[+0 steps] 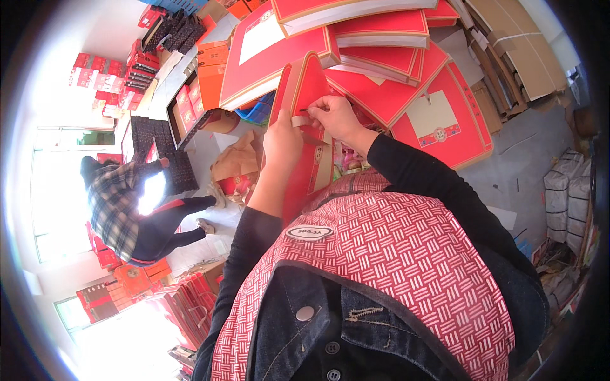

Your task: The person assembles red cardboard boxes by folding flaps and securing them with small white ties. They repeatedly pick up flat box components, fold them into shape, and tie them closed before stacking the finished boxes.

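Two bare hands meet just beyond the red patterned apron (394, 247). Left of its middle, the left hand (281, 145) is clamped on a red folded package (310, 82), thumb by a pale strip (300, 120). That package rises ahead of the apron, narrow, tan-edged, with a pale panel. Beyond the apron, the right hand's (337, 119) thumb and forefinger pinch a small dark piece (304, 110), its kind unclear.

At the centre of the frame, the red box (305, 168) looks of smooth card. The cardboard (524, 60) at upper right is matt. At lower middle, the apron (406, 247) is of cloth, the jacket (384, 320) of rough denim, its button (305, 314) of smooth metal.
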The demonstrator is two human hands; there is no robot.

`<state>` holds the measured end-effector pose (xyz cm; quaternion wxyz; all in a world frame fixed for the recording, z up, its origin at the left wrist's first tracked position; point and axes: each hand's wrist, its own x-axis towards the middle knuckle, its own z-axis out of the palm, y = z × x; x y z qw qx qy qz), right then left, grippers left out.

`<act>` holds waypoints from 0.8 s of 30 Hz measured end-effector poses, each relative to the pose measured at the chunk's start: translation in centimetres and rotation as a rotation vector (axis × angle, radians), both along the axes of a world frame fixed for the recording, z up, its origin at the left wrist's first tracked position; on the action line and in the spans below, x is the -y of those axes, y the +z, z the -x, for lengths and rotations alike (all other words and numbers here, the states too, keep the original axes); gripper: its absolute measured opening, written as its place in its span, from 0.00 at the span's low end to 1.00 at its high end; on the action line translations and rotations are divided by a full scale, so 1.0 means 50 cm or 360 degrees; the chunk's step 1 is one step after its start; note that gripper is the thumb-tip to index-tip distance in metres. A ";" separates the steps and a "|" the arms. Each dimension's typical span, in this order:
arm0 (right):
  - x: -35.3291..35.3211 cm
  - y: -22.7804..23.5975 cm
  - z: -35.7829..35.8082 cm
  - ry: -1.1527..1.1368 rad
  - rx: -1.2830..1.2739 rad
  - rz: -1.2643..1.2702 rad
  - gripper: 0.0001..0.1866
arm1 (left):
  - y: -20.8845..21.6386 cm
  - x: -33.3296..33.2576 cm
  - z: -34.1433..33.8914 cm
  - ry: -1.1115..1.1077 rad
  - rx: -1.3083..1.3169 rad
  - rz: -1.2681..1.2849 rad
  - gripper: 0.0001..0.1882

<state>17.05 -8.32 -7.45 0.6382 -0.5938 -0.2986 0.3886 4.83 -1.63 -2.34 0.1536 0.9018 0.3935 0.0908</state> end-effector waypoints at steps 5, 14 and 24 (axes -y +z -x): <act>0.002 -0.001 0.010 -0.0241 0.0490 -0.0071 0.07 | -0.004 -0.008 0.004 -0.0089 0.0289 0.0251 0.07; 0.007 -0.012 0.016 -0.0306 0.0712 -0.0117 0.07 | -0.004 -0.005 0.002 -0.0161 0.0347 0.0151 0.06; 0.004 0.012 0.009 -0.0123 0.0510 -0.0048 0.05 | -0.008 0.021 -0.008 -0.0215 0.0394 0.0131 0.10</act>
